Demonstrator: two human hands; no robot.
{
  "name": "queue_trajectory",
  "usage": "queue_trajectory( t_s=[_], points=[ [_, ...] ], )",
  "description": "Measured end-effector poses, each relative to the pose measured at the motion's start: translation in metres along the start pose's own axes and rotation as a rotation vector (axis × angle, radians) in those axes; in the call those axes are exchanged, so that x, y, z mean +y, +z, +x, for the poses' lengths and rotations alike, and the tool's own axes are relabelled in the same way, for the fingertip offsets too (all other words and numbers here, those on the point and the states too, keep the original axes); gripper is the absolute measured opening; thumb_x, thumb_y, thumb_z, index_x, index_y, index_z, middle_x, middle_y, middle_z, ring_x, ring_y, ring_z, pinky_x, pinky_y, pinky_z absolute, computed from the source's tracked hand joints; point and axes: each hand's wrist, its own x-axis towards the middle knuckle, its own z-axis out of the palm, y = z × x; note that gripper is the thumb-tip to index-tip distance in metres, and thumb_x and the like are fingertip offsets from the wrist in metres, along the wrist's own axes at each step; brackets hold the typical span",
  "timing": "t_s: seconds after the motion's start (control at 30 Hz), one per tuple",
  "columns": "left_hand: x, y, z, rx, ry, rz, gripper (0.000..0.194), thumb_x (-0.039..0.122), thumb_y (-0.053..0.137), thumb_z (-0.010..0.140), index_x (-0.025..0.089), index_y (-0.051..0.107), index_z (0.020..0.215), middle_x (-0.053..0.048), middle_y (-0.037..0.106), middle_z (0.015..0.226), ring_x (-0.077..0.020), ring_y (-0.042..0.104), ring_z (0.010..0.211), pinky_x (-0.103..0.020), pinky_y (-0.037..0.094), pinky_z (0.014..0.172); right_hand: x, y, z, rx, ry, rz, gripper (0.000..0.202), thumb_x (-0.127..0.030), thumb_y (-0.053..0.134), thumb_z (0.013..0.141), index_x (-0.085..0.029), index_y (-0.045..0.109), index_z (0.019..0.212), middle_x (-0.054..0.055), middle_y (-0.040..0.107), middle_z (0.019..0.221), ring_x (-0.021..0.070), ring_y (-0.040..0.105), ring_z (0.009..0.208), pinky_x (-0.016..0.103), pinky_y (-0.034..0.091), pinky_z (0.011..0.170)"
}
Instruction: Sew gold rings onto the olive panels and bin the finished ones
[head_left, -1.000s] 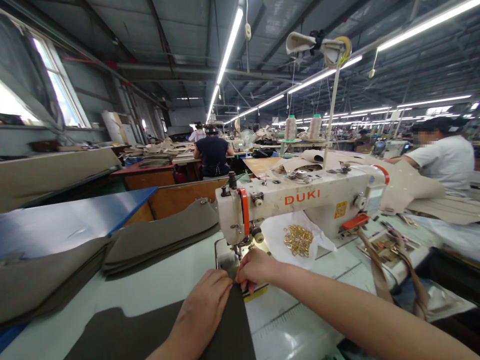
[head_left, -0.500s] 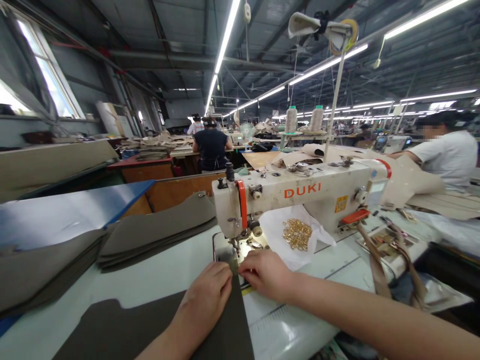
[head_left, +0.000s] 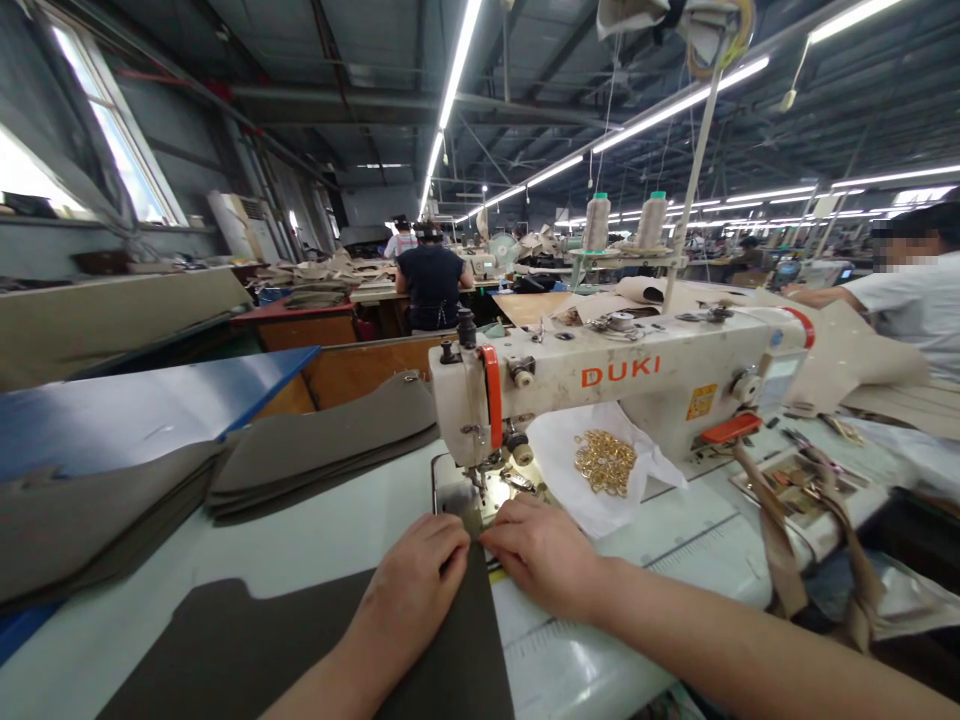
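A dark grey-brown fabric panel (head_left: 300, 640) lies flat on the sewing table, its narrow far end by the needle of the white sewing machine (head_left: 555, 375). My left hand (head_left: 420, 570) rests on the panel near its right edge, fingers curled and pinching it just in front of the presser foot (head_left: 478, 480). Close beside it, my right hand (head_left: 544, 550) has its fingers pressed together at the panel's right edge. Whatever those right fingertips hold is too small and covered to make out. The gap between both hands is narrow.
Gold metal rings (head_left: 604, 462) lie on white paper (head_left: 555, 455) under the machine arm. Stacked dark panels (head_left: 322, 450) sit at the left. A parts tray (head_left: 806, 485) with straps stands right. Thread cones (head_left: 597, 224) rise behind; other people work farther off.
The view has shifted slightly, so the machine appears a little farther right. Both hands stay at the panel's edge before the presser foot, with hardly any visible movement.
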Motion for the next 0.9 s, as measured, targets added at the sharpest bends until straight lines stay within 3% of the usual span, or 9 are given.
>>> queue_trajectory(
  t_s=[0.3, 0.57, 0.77, 0.9],
  points=[
    [0.001, 0.002, 0.0, 0.0, 0.031, 0.034, 0.019, 0.009, 0.046, 0.08, 0.019, 0.058, 0.071, -0.003, 0.064, 0.073, -0.0178, 0.061, 0.072, -0.03, 0.052, 0.067, 0.002, 0.002, 0.001, -0.007, -0.054, -0.011, 0.017, -0.013, 0.049, 0.087, -0.017, 0.065, 0.083, 0.004, 0.062, 0.077, 0.0177, 0.053, 0.077, 0.027, 0.04, 0.07],
    [-0.003, 0.001, 0.001, -0.087, 0.055, 0.044, 0.019, 0.007, 0.046, 0.083, 0.019, 0.057, 0.071, -0.002, 0.062, 0.074, -0.0179, 0.06, 0.072, -0.031, 0.052, 0.068, 0.003, -0.001, 0.002, -0.036, -0.075, -0.044, 0.017, -0.014, 0.048, 0.088, -0.016, 0.065, 0.086, 0.005, 0.062, 0.079, 0.0181, 0.051, 0.079, 0.028, 0.04, 0.071],
    [-0.004, -0.003, 0.005, -0.19, 0.066, 0.088, 0.019, 0.007, 0.048, 0.083, 0.018, 0.057, 0.071, -0.001, 0.061, 0.073, -0.0173, 0.06, 0.071, -0.029, 0.051, 0.066, 0.002, -0.023, -0.016, -0.147, -0.245, -0.126, 0.016, -0.019, 0.047, 0.093, -0.016, 0.063, 0.096, 0.003, 0.062, 0.088, 0.0179, 0.051, 0.082, 0.028, 0.04, 0.073],
    [-0.003, -0.001, 0.003, -0.111, 0.105, 0.11, 0.022, 0.008, 0.043, 0.086, 0.019, 0.056, 0.072, -0.002, 0.061, 0.073, -0.0169, 0.06, 0.071, -0.029, 0.051, 0.066, -0.005, -0.033, -0.026, -0.201, -0.356, -0.186, 0.016, -0.02, 0.047, 0.094, -0.014, 0.06, 0.1, 0.003, 0.062, 0.089, 0.0184, 0.05, 0.084, 0.03, 0.04, 0.071]
  ],
)
